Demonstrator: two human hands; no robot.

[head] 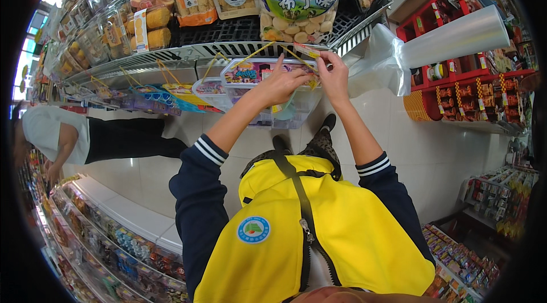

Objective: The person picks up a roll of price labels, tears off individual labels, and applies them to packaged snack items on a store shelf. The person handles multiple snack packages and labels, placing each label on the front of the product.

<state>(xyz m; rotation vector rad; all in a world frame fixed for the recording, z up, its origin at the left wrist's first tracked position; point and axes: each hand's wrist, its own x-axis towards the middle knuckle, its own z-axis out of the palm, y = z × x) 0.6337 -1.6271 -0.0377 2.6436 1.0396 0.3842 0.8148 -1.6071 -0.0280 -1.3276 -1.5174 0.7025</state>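
My right hand [333, 74] pinches the end of a small red, white and yellow label [307, 50] at the shelf's front edge. Just to its left, my left hand [283, 84] lies over a clear plastic carry box [241, 71] with a colourful printed lid. Its index finger points up toward the shelf, and the other fingers reach to the right beside a yellow cord [299, 57]. Whether those fingers grip the cord is hidden. The cord runs up to the wire shelf edge [239, 49], and the box hangs below that edge.
Above stand a large bag of round biscuits [299, 25] and boxed pastries [149, 25]. A roll of clear plastic bags [457, 38] juts out at right. A person in a white top [55, 132] bends at left. Snack shelves [124, 234] line the aisle behind.
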